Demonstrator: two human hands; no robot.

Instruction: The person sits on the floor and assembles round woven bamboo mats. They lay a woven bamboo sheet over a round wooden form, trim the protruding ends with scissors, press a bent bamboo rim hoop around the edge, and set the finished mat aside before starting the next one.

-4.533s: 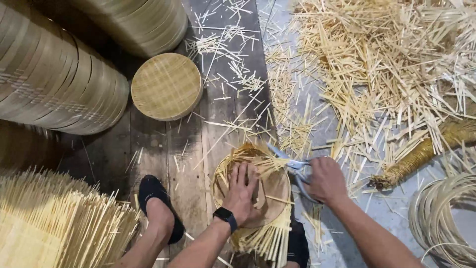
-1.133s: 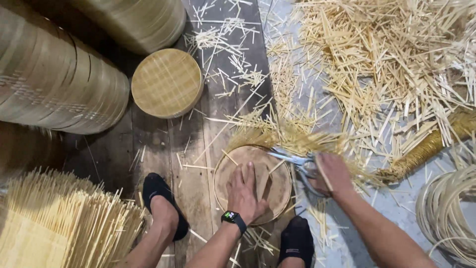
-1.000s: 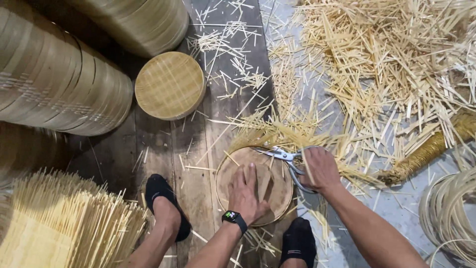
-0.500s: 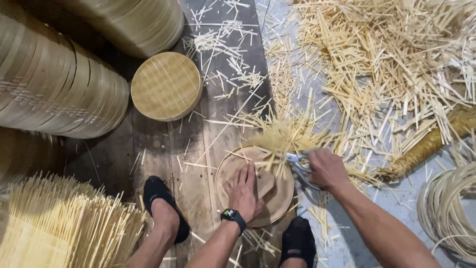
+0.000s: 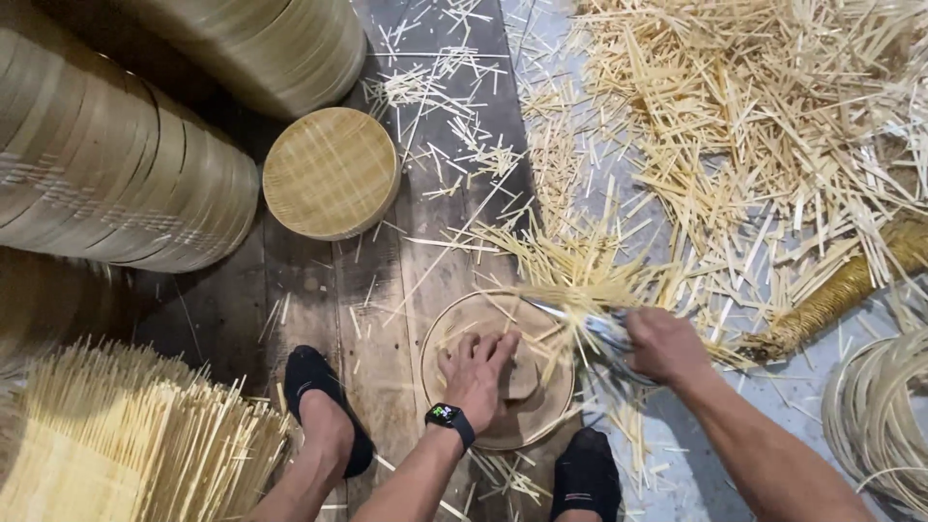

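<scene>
Here, in the head view, the left hand (image 5: 480,372) is pressing flat, fingers spread, on the round woven bamboo tray (image 5: 454,329) lying on the dark wooden floor between the person's two black-shod feet, while the right hand (image 5: 665,345) is gripping closed around the handles of the metal shears (image 5: 590,324) at the tray's right rim, their blades biting into the pale protruding bamboo strips (image 5: 570,271). The tray is probably handling light but springy, its thin strip ends brittle, so holding it down at the centre looks soundest; above-left of the tray a finished round woven bamboo lid (image 5: 332,172) is resting, and cut pale bamboo offcuts (image 5: 773,126) are piling up to the tray's upper right.
</scene>
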